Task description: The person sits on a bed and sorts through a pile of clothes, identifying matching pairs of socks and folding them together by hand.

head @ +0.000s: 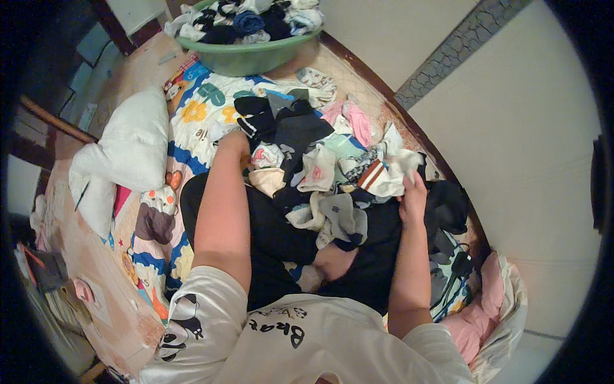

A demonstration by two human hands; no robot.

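A mixed pile of socks (pixel 307 127) lies before my crossed legs, some on my lap. My right hand (pixel 413 194) grips a white sock with brown stripes (pixel 383 176) at the pile's right side. At the pile's left edge my left hand (pixel 236 142) reaches in beside a black sock with white stripes (pixel 256 114). Its fingers are mostly hidden, so whether they hold anything does not show. Between my hands lie a white sock with a red motif (pixel 316 168) and a cream sock (pixel 267 179). A grey sock (pixel 336 211) rests nearer, over my legs.
A green plastic basin (pixel 249 56) heaped with socks stands beyond the pile. Under everything spreads a patterned blanket (pixel 192 129). White pillows (pixel 129 144) are on the left, pink bedding (pixel 479 307) on the right. A pale wall or cabinet front (pixel 518 144) bounds the right side.
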